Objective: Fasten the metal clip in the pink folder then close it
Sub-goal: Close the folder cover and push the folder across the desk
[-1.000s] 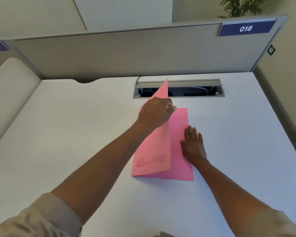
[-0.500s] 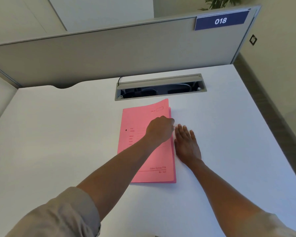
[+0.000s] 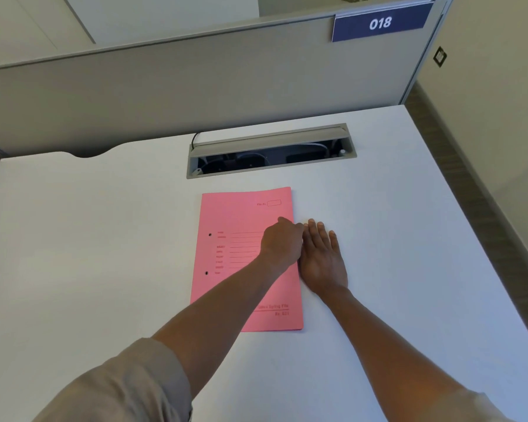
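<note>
The pink folder (image 3: 238, 217) lies closed and flat on the white desk (image 3: 104, 239), spine to the left, printed cover up. Two small holes show near the spine. The metal clip is hidden inside. My left hand (image 3: 282, 243) rests on the cover at its right edge, fingers curled around that edge. My right hand (image 3: 322, 257) lies flat, palm down, on the desk just right of the folder, touching the left hand, with nothing in it.
An open grey cable tray (image 3: 269, 152) is set into the desk just behind the folder. A grey partition (image 3: 195, 80) with a blue "018" sign (image 3: 380, 23) closes off the back. The desk's right edge drops to the floor.
The raised front cover has come down and now lies flat; my left hand followed it down to the right edge. My right hand stayed flat beside the folder.
</note>
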`<state>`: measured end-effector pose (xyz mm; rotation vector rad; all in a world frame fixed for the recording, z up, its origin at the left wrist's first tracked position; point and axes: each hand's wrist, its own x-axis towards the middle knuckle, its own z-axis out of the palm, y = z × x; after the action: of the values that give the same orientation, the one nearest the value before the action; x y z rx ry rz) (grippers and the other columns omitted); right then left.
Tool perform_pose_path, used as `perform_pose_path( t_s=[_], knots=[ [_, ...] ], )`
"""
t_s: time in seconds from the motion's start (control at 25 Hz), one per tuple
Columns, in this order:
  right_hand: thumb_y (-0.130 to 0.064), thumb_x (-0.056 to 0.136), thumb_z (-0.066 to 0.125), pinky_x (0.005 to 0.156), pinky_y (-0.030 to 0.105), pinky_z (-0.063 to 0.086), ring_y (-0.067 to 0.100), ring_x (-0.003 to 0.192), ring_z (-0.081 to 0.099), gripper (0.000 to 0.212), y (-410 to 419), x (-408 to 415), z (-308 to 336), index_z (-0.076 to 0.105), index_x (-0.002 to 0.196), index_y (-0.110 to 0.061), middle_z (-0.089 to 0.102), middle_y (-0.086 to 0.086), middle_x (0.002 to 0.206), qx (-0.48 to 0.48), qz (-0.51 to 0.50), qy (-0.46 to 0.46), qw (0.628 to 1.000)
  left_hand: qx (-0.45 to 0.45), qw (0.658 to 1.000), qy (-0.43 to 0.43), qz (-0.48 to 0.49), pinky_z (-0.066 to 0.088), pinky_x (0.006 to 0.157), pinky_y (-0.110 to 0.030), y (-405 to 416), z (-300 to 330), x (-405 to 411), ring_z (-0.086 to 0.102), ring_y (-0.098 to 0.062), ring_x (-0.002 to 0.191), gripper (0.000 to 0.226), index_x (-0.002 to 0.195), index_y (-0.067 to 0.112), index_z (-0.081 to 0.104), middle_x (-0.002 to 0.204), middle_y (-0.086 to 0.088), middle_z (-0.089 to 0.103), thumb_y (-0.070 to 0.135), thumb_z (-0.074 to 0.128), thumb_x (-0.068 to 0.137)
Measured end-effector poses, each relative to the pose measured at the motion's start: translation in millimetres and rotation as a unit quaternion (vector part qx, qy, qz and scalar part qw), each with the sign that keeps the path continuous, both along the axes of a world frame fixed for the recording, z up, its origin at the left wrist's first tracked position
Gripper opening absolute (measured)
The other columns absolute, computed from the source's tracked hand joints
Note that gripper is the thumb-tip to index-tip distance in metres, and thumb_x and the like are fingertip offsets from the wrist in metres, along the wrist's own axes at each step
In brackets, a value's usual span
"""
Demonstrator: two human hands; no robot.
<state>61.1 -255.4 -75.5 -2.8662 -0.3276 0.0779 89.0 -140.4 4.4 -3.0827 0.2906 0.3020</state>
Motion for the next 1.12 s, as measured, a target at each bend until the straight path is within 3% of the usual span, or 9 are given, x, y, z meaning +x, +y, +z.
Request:
perform_pose_path(
  t_s=[0.36, 0.68, 0.84, 0.92, 1.04, 1.12],
  knots=[
    [-0.031, 0.105, 0.016, 0.126, 0.043, 0.003, 0.024, 0.155, 0.006, 0.055, -1.3, 1.7, -3.1, 0.015, 0.158, -0.016, 0.013, 0.007, 0.167, -0.001, 0.000, 0.006, 1.000, -0.028, 0.999, -0.022, -0.003, 0.049, 0.066, -0.037, 0.5, -6.6, -5.8, 0.067, -0.032, 0.082, 0.032, 0.131, 0.017, 0.057, 0.102, -0.012, 0.061, 0.025, 0.042, 0.103],
    [-0.027, 0.103, 0.026, 0.126, 0.042, 0.002, 0.024, 0.155, 0.004, 0.059, -3.4, -0.1, 0.4, 0.013, 0.158, -0.011, 0.010, 0.007, 0.168, -0.009, 0.000, 0.017, 1.000, -0.046, 0.998, -0.015, 0.029, 0.045, 0.065, -0.034, 28.7, -1.4, -22.4, 0.066, -0.025, 0.085, 0.025, 0.121, 0.015, 0.057, 0.098, -0.004, 0.065, 0.019, 0.044, 0.100],
    [-0.029, 0.104, 0.022, 0.126, 0.043, 0.000, 0.023, 0.155, -0.001, 0.059, 1.2, 1.1, 4.2, 0.008, 0.158, -0.012, 0.005, 0.007, 0.168, -0.014, -0.008, 0.037, 0.999, -0.062, 0.996, -0.016, 0.068, 0.048, 0.076, -0.036, 64.9, -3.9, -35.0, 0.063, -0.024, 0.097, 0.032, 0.128, 0.014, 0.053, 0.112, -0.005, 0.061, 0.015, 0.044, 0.098],
    [-0.033, 0.104, 0.021, 0.126, 0.044, -0.001, 0.023, 0.155, -0.004, 0.060, 7.0, 0.6, 6.9, 0.006, 0.158, -0.012, 0.002, 0.007, 0.168, -0.004, -0.021, 0.056, 0.998, -0.059, 0.994, -0.017, 0.089, 0.051, 0.092, -0.038, 86.8, -7.6, -44.4, 0.060, -0.025, 0.111, 0.037, 0.134, 0.014, 0.050, 0.127, -0.006, 0.057, 0.015, 0.046, 0.097],
    [-0.044, 0.104, 0.020, 0.125, 0.043, -0.006, 0.024, 0.155, -0.008, 0.065, 16.1, -3.0, 10.8, 0.002, 0.158, -0.012, -0.002, 0.007, 0.168, 0.027, -0.043, 0.081, 0.995, -0.036, 0.991, 0.001, 0.133, 0.033, 0.118, -0.047, 115.0, -12.6, -57.2, 0.041, -0.031, 0.141, 0.049, 0.146, 0.017, 0.041, 0.154, -0.011, 0.040, 0.015, 0.047, 0.098],
    [-0.048, 0.103, 0.023, 0.126, 0.043, -0.006, 0.025, 0.155, -0.007, 0.069, 23.8, -5.7, 14.2, 0.002, 0.158, -0.012, 0.000, 0.008, 0.168, 0.037, -0.042, 0.087, 0.995, -0.025, 0.987, 0.002, 0.156, 0.025, 0.121, -0.050, 129.5, -13.0, -63.9, 0.034, -0.032, 0.145, 0.051, 0.149, 0.019, 0.036, 0.159, -0.011, 0.033, 0.019, 0.044, 0.099]
  ],
)
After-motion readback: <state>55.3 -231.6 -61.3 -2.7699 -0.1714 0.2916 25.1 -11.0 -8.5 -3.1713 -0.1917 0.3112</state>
